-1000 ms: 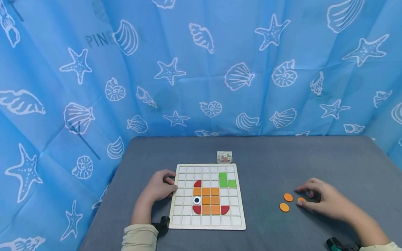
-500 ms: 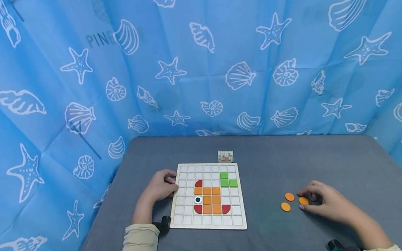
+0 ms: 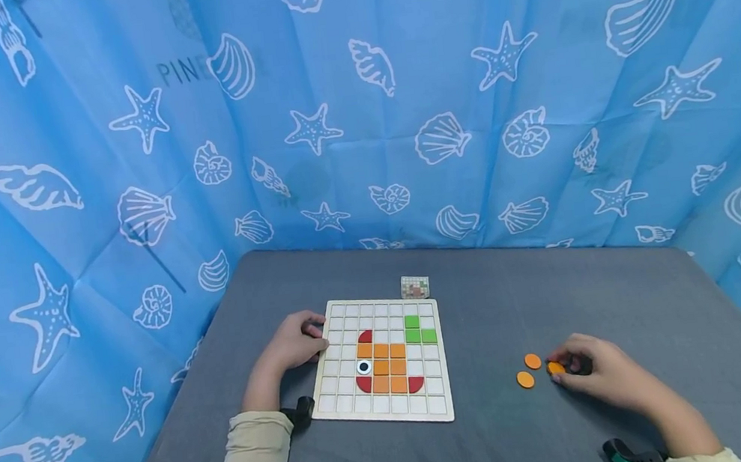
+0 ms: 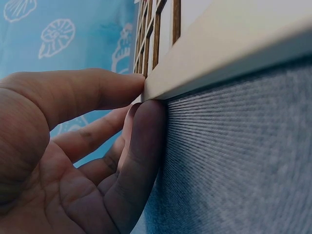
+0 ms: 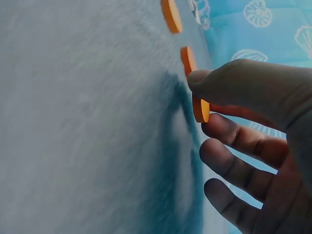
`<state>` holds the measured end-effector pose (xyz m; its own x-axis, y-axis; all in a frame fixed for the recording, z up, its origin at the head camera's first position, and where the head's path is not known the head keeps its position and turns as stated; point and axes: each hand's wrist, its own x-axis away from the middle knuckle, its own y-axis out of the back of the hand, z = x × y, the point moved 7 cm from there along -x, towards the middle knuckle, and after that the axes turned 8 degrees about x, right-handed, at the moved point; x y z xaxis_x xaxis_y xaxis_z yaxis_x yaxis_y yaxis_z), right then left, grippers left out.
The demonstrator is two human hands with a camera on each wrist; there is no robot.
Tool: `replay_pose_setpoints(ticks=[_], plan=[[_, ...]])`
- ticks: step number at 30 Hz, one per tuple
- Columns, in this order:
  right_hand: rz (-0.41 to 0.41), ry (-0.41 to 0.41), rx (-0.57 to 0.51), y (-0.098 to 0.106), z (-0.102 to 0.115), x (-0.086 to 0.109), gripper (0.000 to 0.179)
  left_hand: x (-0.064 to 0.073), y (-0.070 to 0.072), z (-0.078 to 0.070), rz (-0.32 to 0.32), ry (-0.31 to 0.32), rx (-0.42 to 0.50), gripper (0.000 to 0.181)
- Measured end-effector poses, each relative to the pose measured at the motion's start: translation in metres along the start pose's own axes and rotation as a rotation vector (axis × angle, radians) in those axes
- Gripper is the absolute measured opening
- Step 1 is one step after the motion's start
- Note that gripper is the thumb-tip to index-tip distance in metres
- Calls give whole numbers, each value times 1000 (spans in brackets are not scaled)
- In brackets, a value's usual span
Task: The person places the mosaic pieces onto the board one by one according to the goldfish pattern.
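My left hand [image 3: 296,342] holds the left edge of a white grid board [image 3: 383,414]; in the left wrist view the thumb [image 4: 114,87] lies at the edge and a fingertip [image 4: 148,117] sits just below it. Orange squares [image 3: 381,367], red quarter-round pieces [image 3: 416,385], green squares [image 3: 412,322] and an eye piece [image 3: 364,367] form a picture on the board. To the right, my right hand [image 3: 602,368] pinches an orange disc [image 5: 200,110] between thumb and index finger, close to the tabletop. The other right fingers are loosely bent.
Two more orange discs, a far one [image 3: 532,361] and a near one [image 3: 525,380], lie left of my right hand. A small picture card [image 3: 415,287] is behind the board. Grey cloth [image 3: 480,310] covers the table, and a blue seashell curtain [image 3: 350,165] hangs behind it.
The right thumb and index finger have closed on the orange disc, which now tilts slightly between them. The left hand and board have stayed in place.
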<state>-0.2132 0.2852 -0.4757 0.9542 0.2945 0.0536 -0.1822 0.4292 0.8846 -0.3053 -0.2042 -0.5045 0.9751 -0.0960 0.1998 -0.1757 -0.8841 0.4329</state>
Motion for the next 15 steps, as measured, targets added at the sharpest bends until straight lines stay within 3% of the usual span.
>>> replay_pose_setpoints(ticks=[9,15], plan=[[-45,179,-10,5,36,-23,17,0,1,-1,5,2,-8,46],[-38,264,-23,-5,68,-47,19,0,0,1,-2,1,-2,46]])
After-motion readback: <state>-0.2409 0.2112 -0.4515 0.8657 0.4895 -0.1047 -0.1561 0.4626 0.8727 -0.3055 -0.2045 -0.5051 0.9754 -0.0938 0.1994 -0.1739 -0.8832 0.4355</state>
